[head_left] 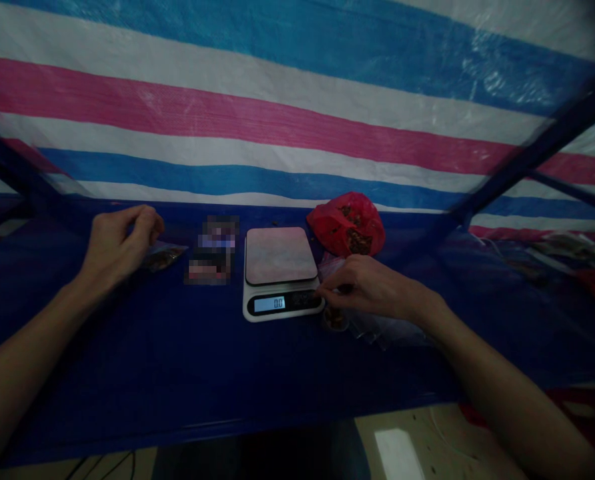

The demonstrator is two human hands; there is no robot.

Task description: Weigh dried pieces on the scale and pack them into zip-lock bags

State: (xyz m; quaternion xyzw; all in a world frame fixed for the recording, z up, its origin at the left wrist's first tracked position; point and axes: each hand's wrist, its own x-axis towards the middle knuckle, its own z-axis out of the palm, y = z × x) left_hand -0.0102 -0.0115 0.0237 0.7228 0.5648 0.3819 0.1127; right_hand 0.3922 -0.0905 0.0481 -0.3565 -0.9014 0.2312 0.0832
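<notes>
A white kitchen scale (281,257) stands on the blue table, its lit display reading 0.0 and its plate bare. My right hand (365,287) reaches to the right end of the scale's button panel, fingers bent together at its edge; whether anything is between them is hidden. Behind that hand lies an open red bag (348,223) with brown bits inside. Under and beside it are clear plastic bags (377,330) and a small round container (335,319). My left hand (127,237), fingers curled, hovers by a small filled clear bag (163,257) at the left; its fingertips are hidden.
A blurred-out flat item (211,252) lies left of the scale. Blue metal posts rise at both sides, with a striped sheet (277,120) behind. More plastic bags (560,257) lie at the far right. The table's front edge (217,427) runs below.
</notes>
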